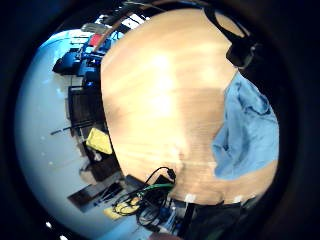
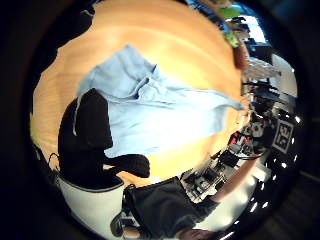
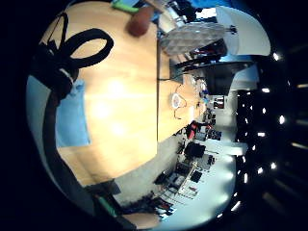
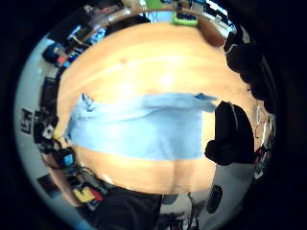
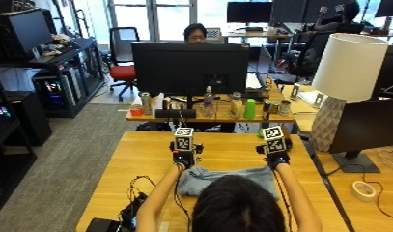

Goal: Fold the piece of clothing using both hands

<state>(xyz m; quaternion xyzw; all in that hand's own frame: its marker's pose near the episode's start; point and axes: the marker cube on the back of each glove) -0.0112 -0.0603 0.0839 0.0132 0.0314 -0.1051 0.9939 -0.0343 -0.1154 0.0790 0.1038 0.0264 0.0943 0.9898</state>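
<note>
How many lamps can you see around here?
1: a white-shaded lamp stands on the neighbouring desk to the person's right, beside a dark monitor. Others may be hidden.

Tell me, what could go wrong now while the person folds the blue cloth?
1. The light blue garment lies rumpled on the wooden table, so a fold made now may trap wrinkles.
2. The left hand and right hand sit at its far corners; whether either has a grip is hidden, and uneven lifting could skew the fold.
3. Black cables lie near the garment's left end and might snag it.
</note>
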